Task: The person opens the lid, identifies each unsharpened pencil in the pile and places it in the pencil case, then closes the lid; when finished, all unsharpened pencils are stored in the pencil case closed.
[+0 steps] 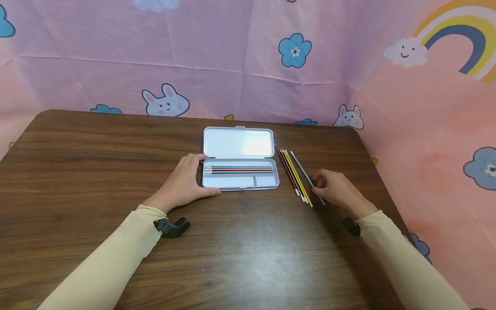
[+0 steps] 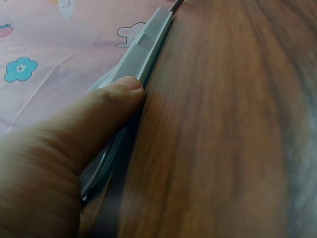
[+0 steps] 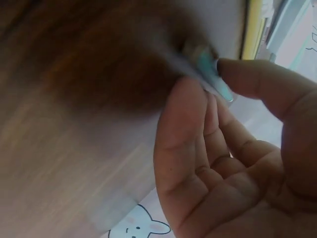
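A white pencil case [image 1: 228, 181] lies with its lid [image 1: 224, 143] folded back. Green and red pencils [image 1: 244, 170] lie in its long back compartment, their white eraser ends to the left. My left hand [image 1: 179, 184] grips the case's left end, with the thumb along the front wall, as the left wrist view also shows. To the right of the case, my right hand [image 1: 338, 190] pinches a green pencil [image 1: 302, 167] between thumb and fingers. That pencil [image 3: 210, 72] is blurred in the right wrist view.
Several pencils, among them a red one [image 1: 286, 170] and a yellow one [image 1: 297, 177], lie slanted between the case and my right hand. The brown wooden table [image 1: 240, 241] ends at a pink patterned cloth [image 1: 232, 64] at the back and right.
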Demonstrator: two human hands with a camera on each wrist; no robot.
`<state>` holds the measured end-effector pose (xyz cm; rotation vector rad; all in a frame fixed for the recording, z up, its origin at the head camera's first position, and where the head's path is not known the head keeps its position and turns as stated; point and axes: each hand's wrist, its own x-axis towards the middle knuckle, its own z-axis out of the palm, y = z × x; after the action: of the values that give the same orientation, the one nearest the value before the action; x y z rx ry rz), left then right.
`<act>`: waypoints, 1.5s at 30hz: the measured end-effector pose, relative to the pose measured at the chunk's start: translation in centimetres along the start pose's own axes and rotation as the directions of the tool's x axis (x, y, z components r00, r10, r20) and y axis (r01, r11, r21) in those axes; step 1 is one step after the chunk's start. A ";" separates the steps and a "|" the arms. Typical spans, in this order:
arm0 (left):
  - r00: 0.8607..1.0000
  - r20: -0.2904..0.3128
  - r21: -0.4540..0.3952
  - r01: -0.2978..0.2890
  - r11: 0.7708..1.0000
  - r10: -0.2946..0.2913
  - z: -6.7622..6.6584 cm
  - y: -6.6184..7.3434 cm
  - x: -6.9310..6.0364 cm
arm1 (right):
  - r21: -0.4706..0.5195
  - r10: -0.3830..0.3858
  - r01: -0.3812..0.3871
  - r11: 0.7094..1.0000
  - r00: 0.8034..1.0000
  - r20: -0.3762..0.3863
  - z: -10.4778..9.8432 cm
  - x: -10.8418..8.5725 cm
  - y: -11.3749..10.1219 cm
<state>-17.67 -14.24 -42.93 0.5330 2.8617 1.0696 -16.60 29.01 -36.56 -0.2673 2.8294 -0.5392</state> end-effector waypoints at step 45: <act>1.000 0.009 -0.009 0.010 1.000 -0.010 -0.1 0.2 -0.4 | -0.186 -0.421 0.385 0.904 0.877 -0.232 2.9 5.0 -10.3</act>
<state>-17.24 -14.28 -42.76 0.5210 2.8477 1.0755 -19.24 17.50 -36.29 -0.8936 3.0873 -0.4947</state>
